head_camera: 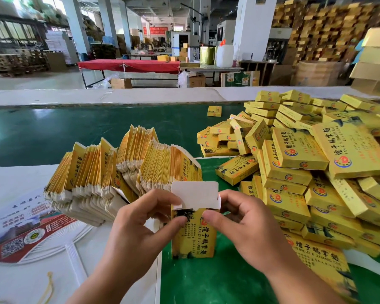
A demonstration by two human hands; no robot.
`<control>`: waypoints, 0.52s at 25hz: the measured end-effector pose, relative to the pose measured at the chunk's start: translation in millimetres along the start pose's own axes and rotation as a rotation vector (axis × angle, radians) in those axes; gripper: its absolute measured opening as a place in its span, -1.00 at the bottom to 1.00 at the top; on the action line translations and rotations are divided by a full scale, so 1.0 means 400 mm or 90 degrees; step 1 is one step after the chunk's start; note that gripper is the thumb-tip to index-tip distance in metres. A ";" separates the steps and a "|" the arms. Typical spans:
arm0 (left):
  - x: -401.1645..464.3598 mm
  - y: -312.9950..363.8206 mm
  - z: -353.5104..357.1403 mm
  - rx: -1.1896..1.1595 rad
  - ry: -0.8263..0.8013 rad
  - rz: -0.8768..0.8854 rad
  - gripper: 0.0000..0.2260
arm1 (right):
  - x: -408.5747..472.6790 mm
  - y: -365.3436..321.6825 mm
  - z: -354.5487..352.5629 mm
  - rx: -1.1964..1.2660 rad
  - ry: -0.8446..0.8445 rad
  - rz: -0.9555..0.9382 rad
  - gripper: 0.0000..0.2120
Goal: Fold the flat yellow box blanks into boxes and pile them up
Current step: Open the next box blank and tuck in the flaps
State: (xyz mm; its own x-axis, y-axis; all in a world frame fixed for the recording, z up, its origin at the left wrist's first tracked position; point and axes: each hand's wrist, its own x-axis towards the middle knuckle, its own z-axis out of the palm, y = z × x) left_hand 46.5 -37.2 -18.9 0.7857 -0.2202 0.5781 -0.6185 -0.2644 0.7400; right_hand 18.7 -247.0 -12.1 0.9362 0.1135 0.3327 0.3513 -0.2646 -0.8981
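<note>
Both my left hand and right hand pinch the box near its top corners; light, thin card, creases easily, white flap standing open.

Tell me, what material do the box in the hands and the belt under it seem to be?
Yellow box: likely thin printed paperboard; its raised flap shows a plain white, matte inner side. Green belt: probably smooth plastic or rubber, since it reflects light glossily.

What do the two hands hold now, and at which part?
Both hands pinch one yellow box near its top end, left and right, just below the open white flap.
</note>
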 end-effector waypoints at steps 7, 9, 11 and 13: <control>0.005 -0.002 -0.004 -0.006 -0.005 -0.005 -0.89 | -0.007 0.001 0.024 -0.036 0.101 -0.111 -0.70; 0.007 -0.001 -0.005 0.004 -0.001 -0.002 -0.90 | -0.006 0.005 0.027 -0.050 0.112 -0.150 -0.71; 0.008 0.001 -0.003 0.021 -0.004 0.005 -0.90 | -0.006 0.007 0.026 -0.071 0.124 -0.178 -0.70; 0.006 0.002 -0.001 0.029 -0.009 0.003 -0.89 | -0.008 0.004 0.028 -0.103 0.144 -0.208 -0.67</control>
State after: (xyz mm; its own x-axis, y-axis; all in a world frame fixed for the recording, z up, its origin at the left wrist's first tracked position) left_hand 47.8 -37.7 -16.9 0.7832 -0.2349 0.5757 -0.6217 -0.3060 0.7210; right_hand 16.3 -237.2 -17.8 0.7486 0.0082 0.6629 0.6105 -0.3983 -0.6846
